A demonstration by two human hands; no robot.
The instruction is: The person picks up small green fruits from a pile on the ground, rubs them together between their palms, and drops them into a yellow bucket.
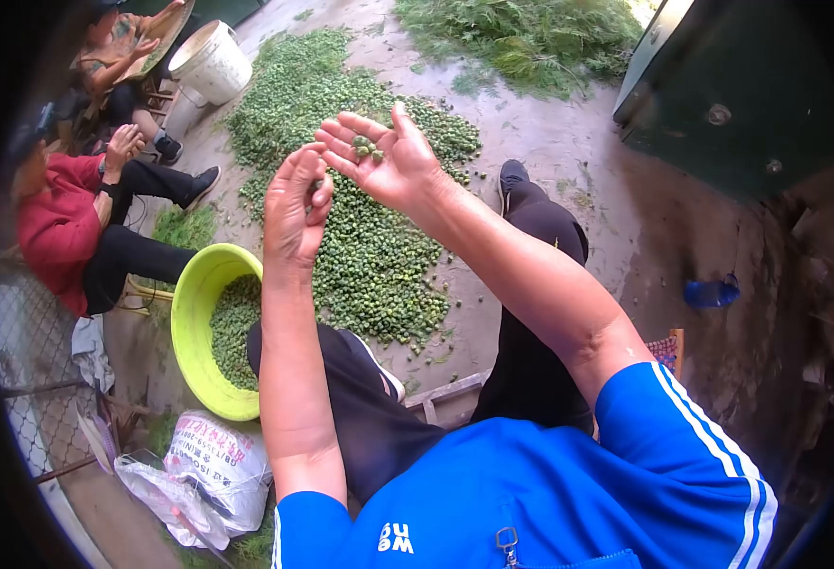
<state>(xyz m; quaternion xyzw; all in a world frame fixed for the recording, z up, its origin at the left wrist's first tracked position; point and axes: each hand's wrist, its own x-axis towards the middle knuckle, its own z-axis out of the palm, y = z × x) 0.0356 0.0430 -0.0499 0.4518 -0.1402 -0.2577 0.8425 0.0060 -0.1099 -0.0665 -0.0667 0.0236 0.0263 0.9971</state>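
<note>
My right hand (389, 163) is held palm up with its fingers stretched out, and several small round green cones (368, 149) rest on it. Close beside its fingertips is my left hand (296, 204), its fingers curled in toward the thumb. Something small and dark shows between them, but I cannot tell what it is. Below and beyond both hands, a wide heap of the same green cones (374, 270) covers the floor. A yellow-green tub (187, 318), partly filled with green cones, stands by my left knee.
Left of the heap sits a person in a red top (66, 213); another person (109, 57) sits farther back. A white bucket (213, 64) stands near them. Cut green foliage (540, 38) lies at the back. A white printed sack (218, 465) is at lower left, a blue object (711, 292) at right.
</note>
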